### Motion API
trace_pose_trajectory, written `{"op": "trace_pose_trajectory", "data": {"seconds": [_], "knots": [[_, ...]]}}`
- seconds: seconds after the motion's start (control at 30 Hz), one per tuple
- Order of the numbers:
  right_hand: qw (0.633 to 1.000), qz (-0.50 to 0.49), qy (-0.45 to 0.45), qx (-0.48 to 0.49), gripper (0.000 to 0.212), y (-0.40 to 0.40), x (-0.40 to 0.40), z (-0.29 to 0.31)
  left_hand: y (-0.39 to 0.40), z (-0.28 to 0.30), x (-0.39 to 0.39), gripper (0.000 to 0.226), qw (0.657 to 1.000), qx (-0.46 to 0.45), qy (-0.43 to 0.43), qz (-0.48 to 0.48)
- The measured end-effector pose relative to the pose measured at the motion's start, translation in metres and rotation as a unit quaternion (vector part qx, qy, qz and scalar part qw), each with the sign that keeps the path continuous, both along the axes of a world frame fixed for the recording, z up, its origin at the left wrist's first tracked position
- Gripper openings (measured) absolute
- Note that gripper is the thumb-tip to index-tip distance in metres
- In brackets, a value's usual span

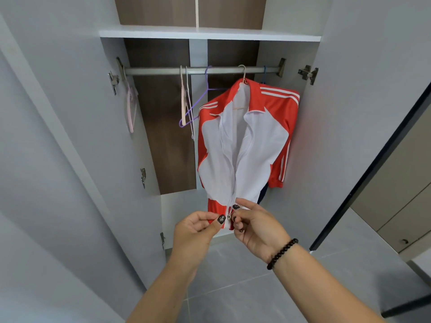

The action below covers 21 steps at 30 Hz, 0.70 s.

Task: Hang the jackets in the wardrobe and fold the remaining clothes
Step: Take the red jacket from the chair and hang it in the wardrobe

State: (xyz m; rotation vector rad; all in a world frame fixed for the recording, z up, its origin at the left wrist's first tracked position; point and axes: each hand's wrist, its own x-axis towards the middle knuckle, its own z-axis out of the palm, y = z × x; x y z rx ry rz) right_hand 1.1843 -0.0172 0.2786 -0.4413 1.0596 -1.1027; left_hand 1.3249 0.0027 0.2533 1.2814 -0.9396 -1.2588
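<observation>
A red and white track jacket (261, 136) hangs on a pale hanger (243, 74) from the wardrobe rail (163, 71). Its front is open down to the hem. My left hand (198, 231) pinches the left side of the red hem. My right hand (254, 224), with a black bead bracelet on the wrist, pinches the zipper pull (229, 216) at the bottom of the jacket. A dark garment shows partly behind the jacket at its lower right.
Empty hangers hang on the rail: a purple one (200, 96), pink ones (183, 99), a blue hook (264, 74). Another pink hanger (130, 106) hangs by the left hinge. Both wardrobe doors (58, 136) stand open. Grey tiled floor lies below.
</observation>
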Motion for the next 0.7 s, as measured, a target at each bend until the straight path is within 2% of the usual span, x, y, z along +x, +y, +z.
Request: {"op": "trace_pose_trajectory", "data": {"seconds": [0.23,0.37,0.5,0.7], "knots": [[1.000,0.023,0.002,0.010,0.028,-0.028,0.009,0.006,-0.015,0.006,0.014,0.008,1.000,0.000,-0.014,0.000],[0.998,0.029,-0.036,0.043,0.012,-0.040,0.017,0.009,-0.027,0.013,0.024,0.008,0.999,-0.002,-0.038,-0.012],[0.995,0.016,-0.069,0.069,0.025,-0.053,0.019,0.015,-0.043,0.015,0.033,0.012,0.995,-0.005,-0.094,-0.041],[0.994,0.041,-0.057,0.082,0.020,-0.087,0.011,0.015,-0.073,0.014,0.028,0.011,0.995,0.004,-0.088,-0.038]]}}
